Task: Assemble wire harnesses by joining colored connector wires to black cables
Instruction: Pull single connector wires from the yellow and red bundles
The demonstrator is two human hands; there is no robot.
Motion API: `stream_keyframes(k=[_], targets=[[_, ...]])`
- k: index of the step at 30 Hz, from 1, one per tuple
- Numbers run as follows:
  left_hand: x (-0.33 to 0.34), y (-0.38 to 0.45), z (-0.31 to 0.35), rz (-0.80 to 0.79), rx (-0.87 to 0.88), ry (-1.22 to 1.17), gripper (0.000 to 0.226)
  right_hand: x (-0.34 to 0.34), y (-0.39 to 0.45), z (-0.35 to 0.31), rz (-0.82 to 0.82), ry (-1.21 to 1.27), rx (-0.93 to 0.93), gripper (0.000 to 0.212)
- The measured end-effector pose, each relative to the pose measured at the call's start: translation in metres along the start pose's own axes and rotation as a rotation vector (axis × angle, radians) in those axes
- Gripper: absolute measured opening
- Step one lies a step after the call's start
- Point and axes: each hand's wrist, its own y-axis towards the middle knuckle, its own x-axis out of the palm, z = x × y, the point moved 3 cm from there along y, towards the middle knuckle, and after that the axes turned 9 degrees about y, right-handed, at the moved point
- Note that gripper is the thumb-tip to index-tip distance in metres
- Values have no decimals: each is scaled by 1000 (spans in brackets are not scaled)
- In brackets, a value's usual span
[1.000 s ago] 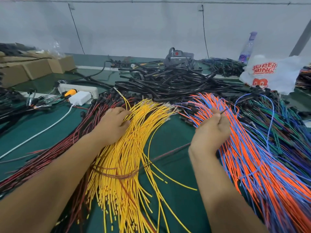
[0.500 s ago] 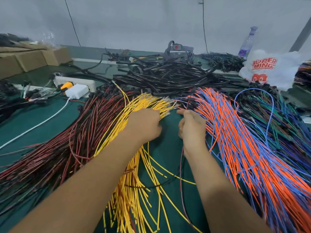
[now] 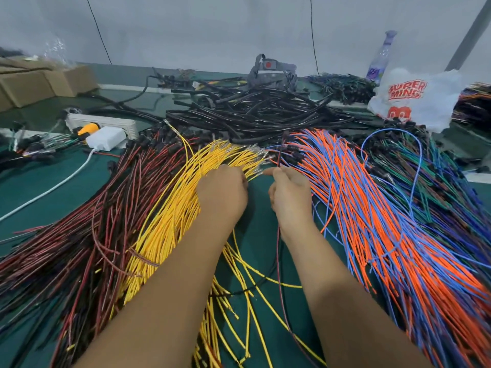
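Yellow wires fan away from the person, terminal ends far, directly under the left hand, whose curled fingers are on them; grip itself hidden. Right hand pinches a thin red-black wire upright, just beside. Black cables lie beyond. Since half a second ago, both hands sit slightly farther up the table.

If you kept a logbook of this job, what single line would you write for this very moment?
stage: picking wires | left hand: on yellow wires | right hand: pinching a dark red wire | black cables: untouched
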Motion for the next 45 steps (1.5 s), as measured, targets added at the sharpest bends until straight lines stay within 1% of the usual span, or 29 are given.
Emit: stream_keyframes(k=[2, 6, 10, 13, 17, 20, 26, 32, 37, 40, 42, 44, 45], targets=[[1, -2, 2, -14, -19, 20, 25, 0, 0, 0, -8, -10, -8, 25], [2, -9, 7, 22, 12, 145, 25, 0, 0, 0, -9, -7, -8, 27], [-5, -10, 1, 34, -28, 101, 25, 0, 0, 1, -12, 3, -6, 25], [-7, -11, 2, 36, -9, 107, 27, 0, -1, 1, -19, -10, -10, 25], [-4, -10, 5, -5, 7, 130, 27, -1, -1, 0, -16, -3, 3, 25], [-2, -11, 5, 6, 23, 148, 28, -2, -2, 0, -20, -3, 3, 25], [-7, -10, 0, 61, 38, -2, 25, -1, -2, -1, -9, 5, 4, 23], [-7, -12, 0, 12, 68, 15, 26, -2, -1, 0, -20, -16, -3, 24], [-10, -14, -3, 3, -18, 13, 31, -1, -1, 0, -19, -31, -8, 24], [-8, -14, -3, -21, 10, 51, 32, 0, -1, -2, -22, -17, -15, 24], [-5, -16, 0, -34, 36, 116, 33, 0, -2, -4, -30, 23, -44, 24], [-6, -16, 3, -6, 61, 145, 30, 0, -3, -6, -30, 70, -79, 26], [-8, -15, 3, 43, 60, 81, 26, 0, -3, -7, -28, 81, -97, 27]])
